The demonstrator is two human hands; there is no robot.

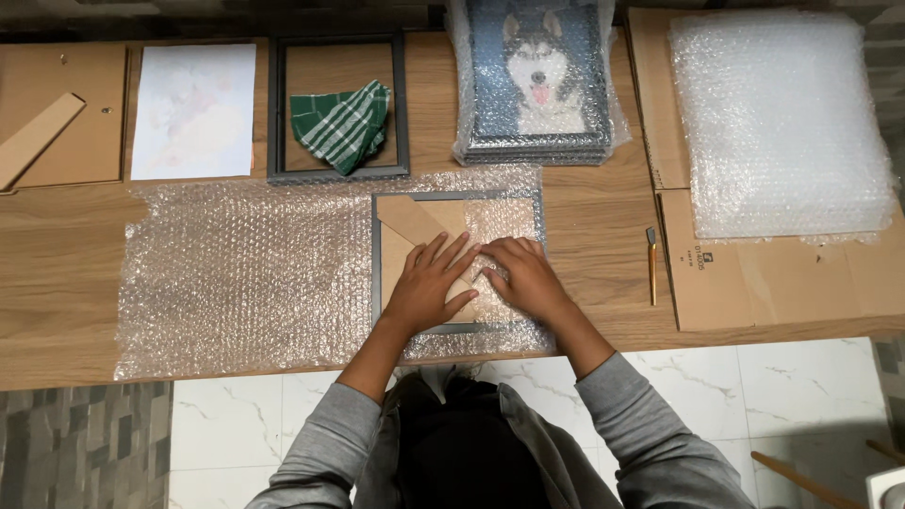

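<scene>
A grey picture frame [458,196] lies face down on a long sheet of bubble wrap [245,273], its brown backing board and stand facing up. My left hand [429,283] rests flat on the backing, fingers spread. My right hand [523,276] presses a folded flap of bubble wrap over the frame's right half. The two hands nearly touch at the frame's middle.
At the back sit an empty dark frame [273,113] holding a green checked cloth [344,123], a pale print [195,108], a brown backing board [66,113], and wrapped frames with a husky picture [539,75]. Right: cardboard [754,283], stacked bubble wrap [782,123], a small brush [651,264].
</scene>
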